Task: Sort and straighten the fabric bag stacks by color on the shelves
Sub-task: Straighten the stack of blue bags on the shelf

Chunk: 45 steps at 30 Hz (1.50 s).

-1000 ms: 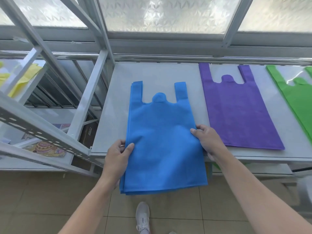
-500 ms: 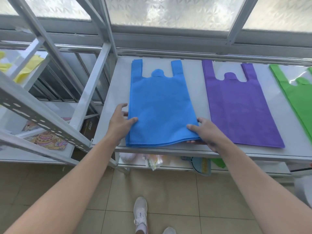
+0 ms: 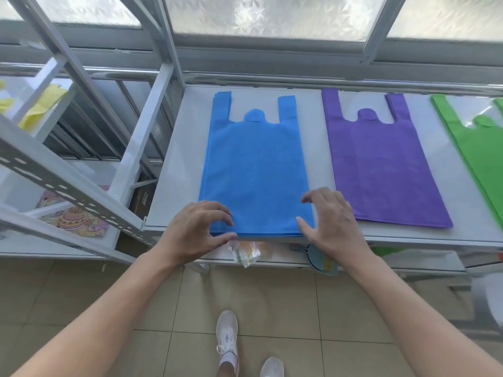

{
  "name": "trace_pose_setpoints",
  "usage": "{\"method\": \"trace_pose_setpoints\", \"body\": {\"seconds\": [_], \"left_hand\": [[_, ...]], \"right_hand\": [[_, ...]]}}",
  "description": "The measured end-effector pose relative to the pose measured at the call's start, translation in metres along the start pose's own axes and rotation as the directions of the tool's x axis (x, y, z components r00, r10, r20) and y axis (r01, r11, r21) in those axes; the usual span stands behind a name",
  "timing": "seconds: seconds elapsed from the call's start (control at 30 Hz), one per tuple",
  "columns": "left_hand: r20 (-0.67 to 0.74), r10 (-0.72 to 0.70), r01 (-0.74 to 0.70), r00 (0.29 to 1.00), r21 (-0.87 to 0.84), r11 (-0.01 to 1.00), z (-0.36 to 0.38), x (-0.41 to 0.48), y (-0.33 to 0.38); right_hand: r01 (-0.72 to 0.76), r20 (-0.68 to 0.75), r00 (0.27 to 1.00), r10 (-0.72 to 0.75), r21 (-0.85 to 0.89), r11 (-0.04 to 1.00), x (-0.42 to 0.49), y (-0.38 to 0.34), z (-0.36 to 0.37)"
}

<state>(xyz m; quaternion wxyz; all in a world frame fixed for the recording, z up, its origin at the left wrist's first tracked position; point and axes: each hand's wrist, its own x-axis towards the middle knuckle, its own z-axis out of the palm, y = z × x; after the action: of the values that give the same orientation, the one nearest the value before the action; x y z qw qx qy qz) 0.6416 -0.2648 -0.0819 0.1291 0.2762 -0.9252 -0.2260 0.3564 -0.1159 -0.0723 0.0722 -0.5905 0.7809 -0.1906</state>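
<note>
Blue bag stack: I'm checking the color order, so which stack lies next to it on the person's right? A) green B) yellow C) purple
C: the purple stack lies just beside the blue bag stack on the same shelf, with the green stack farther along.

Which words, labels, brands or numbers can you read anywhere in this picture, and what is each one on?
None can be read.
Cardboard box: a dark mark, too blurred to read.
Clear packet: print too small to read.
Blue bag stack: plain, no print.
</note>
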Motion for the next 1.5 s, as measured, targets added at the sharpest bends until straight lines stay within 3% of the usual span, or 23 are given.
{"method": "trace_pose_setpoints", "body": {"seconds": [0.13,0.4,0.57,0.73,0.93,1.07,1.27,1.5], "left_hand": [[0.001,0.025,-0.025,1.000,0.142,0.990,0.001,-0.006,-0.003],[0.027,0.052,-0.055,0.998,0.134,0.989,-0.005,-0.006,-0.008],[-0.040,-0.083,0.081,0.996,-0.044,0.996,-0.013,-0.002,-0.011],[-0.065,-0.239,0.223,0.969,-0.187,0.957,-0.013,0.004,-0.012],[-0.041,-0.238,0.224,0.970,-0.215,0.950,-0.013,0.003,-0.011],[-0.058,-0.202,0.188,0.978,-0.195,0.963,-0.013,-0.002,-0.009],[-0.063,-0.135,0.120,0.989,-0.196,0.973,-0.005,-0.020,-0.014],[-0.123,-0.045,0.034,0.991,-0.085,0.996,0.000,-0.028,-0.017]], "right_hand": [[0.216,0.167,0.962,-0.218,0.031,0.976,0.006,0.002,0.006],[0.230,0.324,0.915,-0.239,0.066,0.971,0.014,0.010,0.003],[0.086,0.304,0.939,-0.162,0.248,0.965,0.022,0.020,0.000],[-0.117,0.290,0.957,-0.015,0.430,0.895,0.027,0.019,-0.007],[-0.192,0.347,0.938,0.016,0.480,0.856,0.030,0.020,-0.011],[-0.162,0.371,0.928,-0.032,0.481,0.862,0.023,0.020,-0.013],[0.044,0.315,0.936,-0.159,0.341,0.939,0.002,0.025,-0.001],[0.059,0.257,0.953,-0.159,0.358,0.932,-0.004,0.030,0.003]]}}
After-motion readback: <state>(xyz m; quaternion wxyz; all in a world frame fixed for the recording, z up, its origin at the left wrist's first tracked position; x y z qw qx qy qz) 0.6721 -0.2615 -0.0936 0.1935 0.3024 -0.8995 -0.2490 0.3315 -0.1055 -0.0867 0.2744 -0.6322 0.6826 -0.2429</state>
